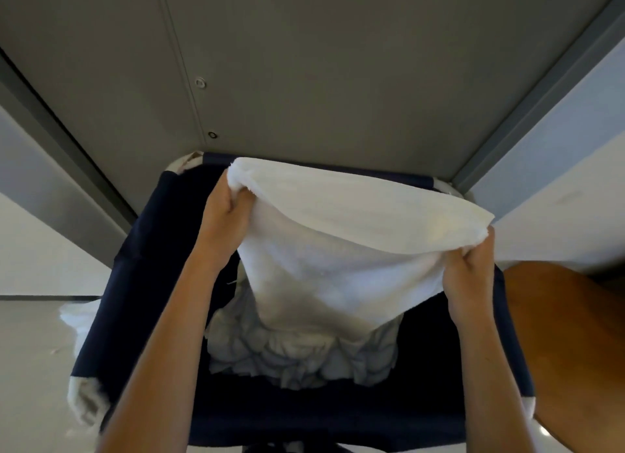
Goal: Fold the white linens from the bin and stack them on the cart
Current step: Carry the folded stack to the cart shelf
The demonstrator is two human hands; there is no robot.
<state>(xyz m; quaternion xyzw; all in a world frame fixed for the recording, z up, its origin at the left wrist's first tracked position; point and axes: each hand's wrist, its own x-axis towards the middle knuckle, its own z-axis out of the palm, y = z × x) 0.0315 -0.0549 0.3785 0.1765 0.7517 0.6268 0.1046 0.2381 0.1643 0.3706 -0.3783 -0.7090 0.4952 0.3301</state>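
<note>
Head view looks down into a navy fabric bin (145, 283), over which both hands hold up a white towel (338, 249). The left hand (226, 212) has its fingers curled round the towel's upper left corner, bunching the cloth there. The right hand (470, 273) grips the opposite corner, fingers clamped on the edge. The towel is thick, with a soft, fuzzy nap, and plain white. Its top edge runs taut between the two hands, with a broad flap turned over along it. Below the hands it narrows and hangs into the bin, turning grey in the shade. Its lower end meets a crumpled pile of white linens (297, 361) lying on the bin's floor. Another white cloth (81, 320) is draped over the bin's left rim. A grey panel (304, 63) stands behind the bin.
</note>
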